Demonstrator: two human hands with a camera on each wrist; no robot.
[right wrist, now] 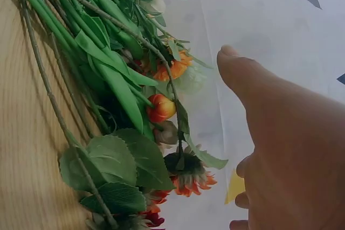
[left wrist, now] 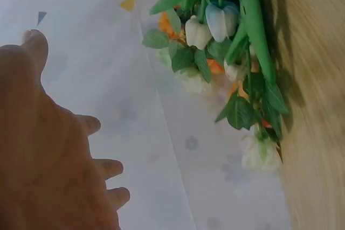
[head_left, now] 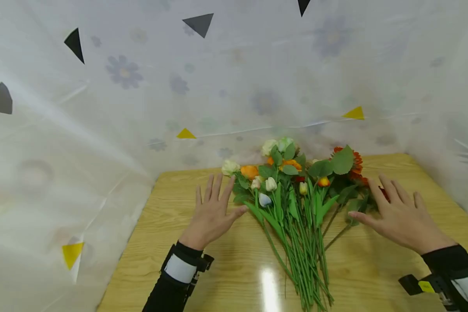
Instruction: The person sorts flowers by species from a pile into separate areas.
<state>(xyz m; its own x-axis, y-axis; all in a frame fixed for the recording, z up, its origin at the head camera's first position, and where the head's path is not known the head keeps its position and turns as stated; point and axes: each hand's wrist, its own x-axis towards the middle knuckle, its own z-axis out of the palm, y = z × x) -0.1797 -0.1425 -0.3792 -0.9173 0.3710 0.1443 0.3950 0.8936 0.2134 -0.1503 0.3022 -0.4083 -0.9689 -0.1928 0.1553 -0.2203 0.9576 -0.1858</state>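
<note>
A loose bunch of flowers lies on the wooden table, its green stems (head_left: 302, 255) pointing toward me and its blooms at the far side. Among the blooms are white tulips (head_left: 271, 184), a pale blue tulip (head_left: 264, 199), an orange-red tulip (right wrist: 161, 107) and orange-red daisy-like flowers (right wrist: 193, 181). My left hand (head_left: 212, 212) is spread just left of the bunch, thumb toward a leaf. On the other side, my right hand (head_left: 401, 212) spreads its fingers beside the dark green leaves (right wrist: 116, 160). Neither hand holds anything. Both wrist views show the hands raised apart from the flowers.
Behind the wooden table (head_left: 171, 195) hangs a pale sheet (head_left: 226, 86) with a faint flower print, and it continues along both sides. Black and yellow triangles (head_left: 186, 134) mark the sheet. Both wrists wear dark bands with small devices (head_left: 425, 286).
</note>
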